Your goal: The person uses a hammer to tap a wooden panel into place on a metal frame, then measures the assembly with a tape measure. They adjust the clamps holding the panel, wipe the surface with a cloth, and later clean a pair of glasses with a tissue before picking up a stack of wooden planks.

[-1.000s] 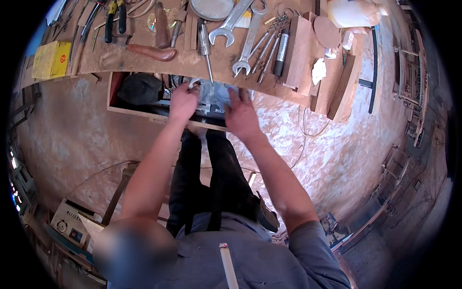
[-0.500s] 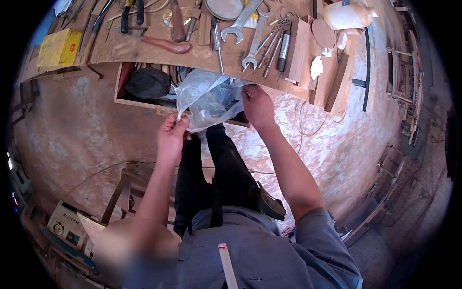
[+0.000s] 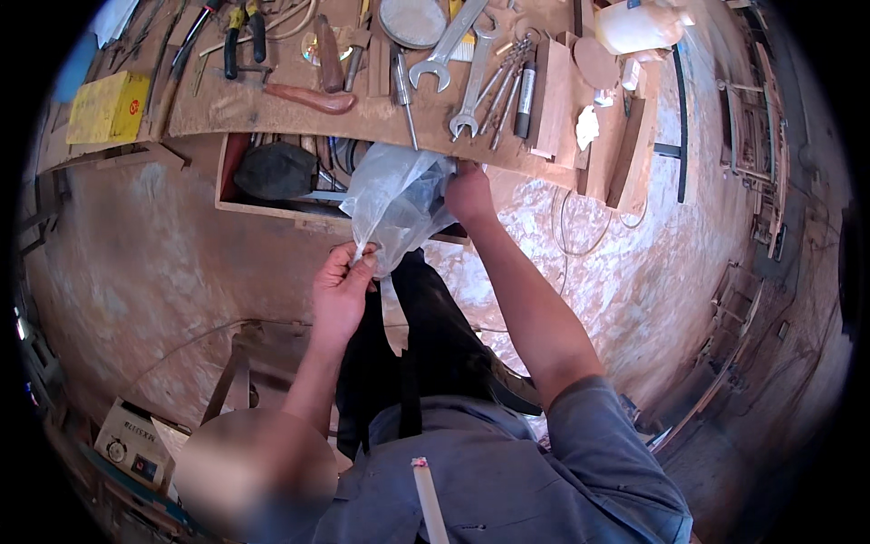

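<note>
Left grip (image 3: 343,283): thumb and fingers pressed together, clamped on a gathered corner of the clear plastic bag (image 3: 394,195). Right grip (image 3: 468,193): at the bag's far side, fingertips hidden near the bench edge; whether it closes on the film cannot be told. By descending size: the bench (image 3: 381,120) lies beyond both grips, its hand tools laid on top, presumably for easy reach. Below its edge, the drawer (image 3: 283,213) stands pulled out beyond the left grip, exposing its contents. The bag slants from the left grip toward the right one, partly over the drawer; pinching one corner probably holds the limp film stretched. Within the drawer, left of the bag, lies a dark bundle (image 3: 276,170). Beyond the right grip rests an open-ended wrench (image 3: 472,86); beyond the bag, a slim pointed tool (image 3: 401,86).
</note>
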A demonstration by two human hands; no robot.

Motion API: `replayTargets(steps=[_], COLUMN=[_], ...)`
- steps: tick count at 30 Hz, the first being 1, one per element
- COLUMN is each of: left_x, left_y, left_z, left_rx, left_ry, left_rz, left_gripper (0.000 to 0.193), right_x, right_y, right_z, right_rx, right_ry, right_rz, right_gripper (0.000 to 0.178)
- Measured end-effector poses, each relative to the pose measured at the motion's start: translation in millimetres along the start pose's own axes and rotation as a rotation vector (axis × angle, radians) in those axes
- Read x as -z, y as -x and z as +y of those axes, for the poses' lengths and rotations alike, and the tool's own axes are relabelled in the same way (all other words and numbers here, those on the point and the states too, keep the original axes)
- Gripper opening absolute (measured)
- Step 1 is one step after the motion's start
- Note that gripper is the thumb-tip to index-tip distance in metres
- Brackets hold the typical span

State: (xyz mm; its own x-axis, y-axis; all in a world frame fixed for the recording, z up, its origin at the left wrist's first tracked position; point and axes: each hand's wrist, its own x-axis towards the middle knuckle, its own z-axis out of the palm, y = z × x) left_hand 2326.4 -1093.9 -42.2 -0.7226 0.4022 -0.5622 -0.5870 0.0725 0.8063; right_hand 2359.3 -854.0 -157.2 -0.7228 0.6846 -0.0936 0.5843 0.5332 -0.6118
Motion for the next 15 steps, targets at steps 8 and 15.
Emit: replayTargets(steps=[8, 15], left_x=[0, 5], left_y=[-1, -6], left_z=[-3, -5], left_rx=[0.017, 0.032], left_ry=[-0.024, -0.019], left_rz=[-0.061, -0.045], left_gripper=[0.017, 0.017], right_x=[-10, -8], right_y=[3, 1], right_z=[10, -16], right_rx=[0.28, 0.24], right_ry=[0.183, 0.299], right_rz=[-0.075, 0.0], right_gripper=[0.016, 0.023])
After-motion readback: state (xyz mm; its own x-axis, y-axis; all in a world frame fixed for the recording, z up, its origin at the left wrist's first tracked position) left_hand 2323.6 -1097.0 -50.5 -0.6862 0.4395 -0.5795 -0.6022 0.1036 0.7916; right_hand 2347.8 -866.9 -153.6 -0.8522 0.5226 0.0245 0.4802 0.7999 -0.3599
